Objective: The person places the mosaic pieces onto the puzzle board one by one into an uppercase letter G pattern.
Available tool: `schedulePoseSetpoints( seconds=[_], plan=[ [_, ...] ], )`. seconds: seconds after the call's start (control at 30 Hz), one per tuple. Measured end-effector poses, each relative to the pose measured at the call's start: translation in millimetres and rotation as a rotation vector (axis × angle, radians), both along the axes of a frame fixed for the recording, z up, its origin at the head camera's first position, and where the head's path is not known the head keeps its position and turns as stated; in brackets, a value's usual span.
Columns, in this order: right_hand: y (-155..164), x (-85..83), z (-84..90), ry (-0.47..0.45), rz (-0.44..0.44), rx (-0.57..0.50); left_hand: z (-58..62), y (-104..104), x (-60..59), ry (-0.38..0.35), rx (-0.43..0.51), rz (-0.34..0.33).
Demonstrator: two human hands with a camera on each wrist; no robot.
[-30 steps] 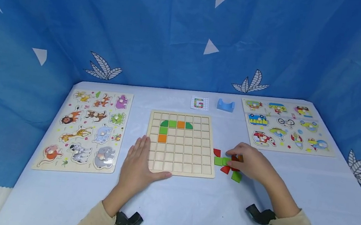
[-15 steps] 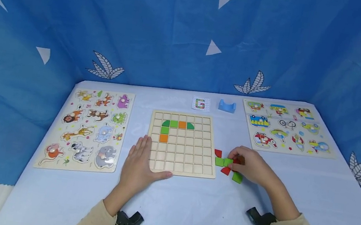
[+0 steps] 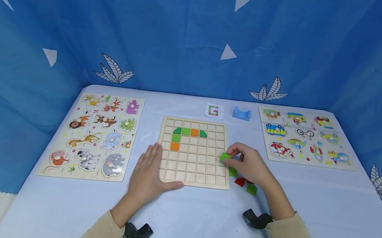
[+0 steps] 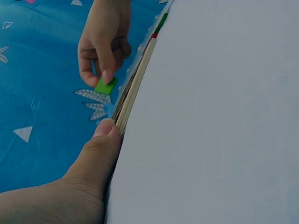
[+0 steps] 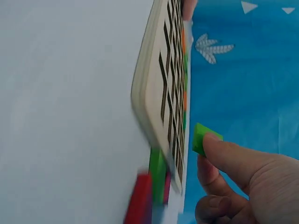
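A green block (image 3: 225, 157) is pinched between thumb and forefinger of the right hand (image 3: 248, 164); the other fingers are curled. The block is held just above the right edge of the grid board (image 3: 194, 153), approx. at mid-height of the board; in the right wrist view the block (image 5: 202, 138) is seen clear of the board surface, not seated in a cell.

The left hand (image 3: 145, 173) is laid flat on the desk (image 3: 198, 224), fingers straight and together, nothing gripped. Its fingertips lie along the left edge of the board, and the thumb is pressed against the board's near left corner, as confirmed in the left wrist view (image 4: 105, 135).

Blocks already seated in the board: a green-green-orange-green row (image 3: 190, 132) in the 2nd row from the far edge, w/ a green block (image 3: 176, 138) and an orange block (image 3: 174, 146) below its left end.

Loose blocks (image 3: 244, 182), red and green, lie on the desk just beside the board's right edge, partly hidden under the right hand.

Other items on the desk: an animal puzzle (image 3: 98, 135) at left, a vehicle puzzle (image 3: 304, 137) at right, a small pattern card (image 3: 213, 110) and a blue block (image 3: 241, 113) beyond the board. Blue cloth (image 3: 187, 34) forms the backdrop.
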State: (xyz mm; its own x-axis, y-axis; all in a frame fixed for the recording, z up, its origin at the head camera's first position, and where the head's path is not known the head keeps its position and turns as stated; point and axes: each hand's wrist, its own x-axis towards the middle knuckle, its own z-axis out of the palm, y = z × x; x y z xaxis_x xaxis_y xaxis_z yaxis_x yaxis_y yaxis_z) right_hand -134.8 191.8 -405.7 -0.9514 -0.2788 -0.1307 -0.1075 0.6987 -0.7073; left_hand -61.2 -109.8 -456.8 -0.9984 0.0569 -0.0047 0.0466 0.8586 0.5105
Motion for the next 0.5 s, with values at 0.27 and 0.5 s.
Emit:
schedulePoseSetpoints(
  seconds=[0.27, 0.5],
  plan=[
    [-65, -6.0, -6.9, 0.002, 0.058, -0.084, -0.4, -1, 0.6, -0.004, -0.031, -0.001],
    [-112, -7.8, -16.6, 0.027, 0.137, -0.117, 2.0, 0, 0.7, -0.003, -0.029, -0.008]
  ],
)
